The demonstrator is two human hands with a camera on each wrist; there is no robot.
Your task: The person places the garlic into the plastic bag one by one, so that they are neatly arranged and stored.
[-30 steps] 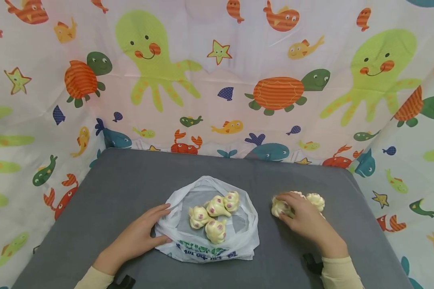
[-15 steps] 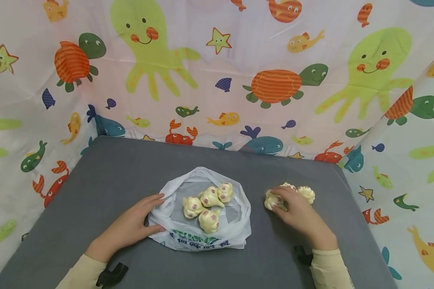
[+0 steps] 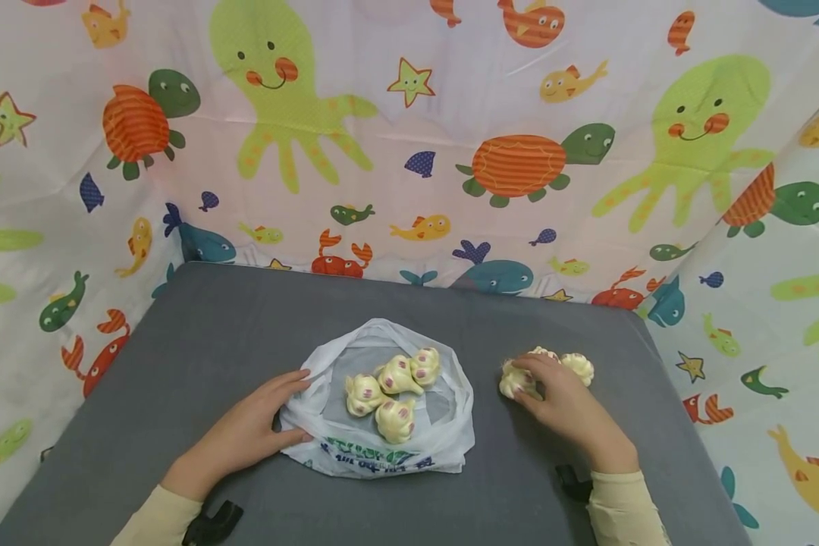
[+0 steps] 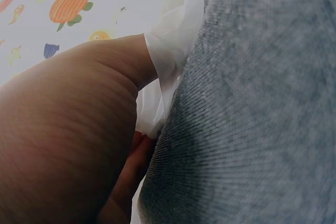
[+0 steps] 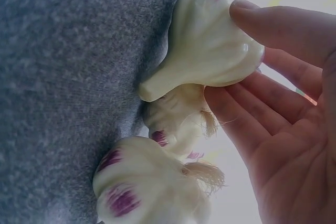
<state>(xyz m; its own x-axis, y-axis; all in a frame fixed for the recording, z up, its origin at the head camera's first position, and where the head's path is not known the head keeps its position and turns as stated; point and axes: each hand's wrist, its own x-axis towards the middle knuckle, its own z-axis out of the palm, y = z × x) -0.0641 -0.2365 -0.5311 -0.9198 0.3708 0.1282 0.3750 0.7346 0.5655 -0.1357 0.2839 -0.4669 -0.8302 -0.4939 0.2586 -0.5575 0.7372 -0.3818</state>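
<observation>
A white plastic bag [image 3: 375, 464] with green and blue print lies with its mouth spread wide, and several garlic bulbs [image 3: 396, 421] rest within it. My left hand [image 3: 242, 425] holds the bag's left side between thumb and fingers; plastic covers the thumb tip in the left wrist view. To the right of the bag, my right hand [image 3: 563, 402] grips a garlic bulb [image 5: 210, 40], thumb on one side and fingers on the other. That bulb lies close against the grey surface. Other bulbs sit beside it, including one with purple patches [image 5: 142, 182], partly hidden by the hand in the head view.
The grey cloth-covered table [image 3: 266, 303] is bordered at the back and sides by a white curtain [image 3: 382, 159] printed with sea animals. A black strap piece [image 3: 213, 523] shows at the left wrist and another [image 3: 573, 483] at the right.
The head view has shifted slightly, moving the whole scene up and left in frame. Both hands stay in place, left at the bag and right on the garlic bulb.
</observation>
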